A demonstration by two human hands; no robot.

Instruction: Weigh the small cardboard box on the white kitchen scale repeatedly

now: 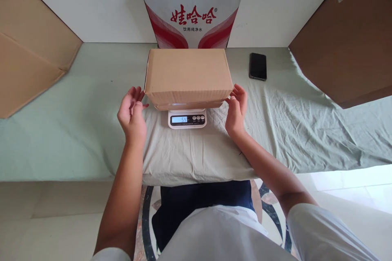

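The person's white shirt (220, 232) fills the bottom of the view. Beyond it, a pale green sheet (61, 130) covers the bed, with a pillow (190, 151) at the near edge. On the pillow's far half sits a plain brown cardboard box (187, 72). It is closed, unmarked and level, and its contents are hidden. It rests on a small white scale (187, 119) whose display is lit.

The left hand (132, 112) is just beside the box's left end, fingers spread and holding nothing. The right hand (236, 108) is open too, its fingertips at the near right corner; contact is unclear. A red-printed carton (191, 16) stands behind the box at the far edge, and a black phone (257, 66) lies to its right.
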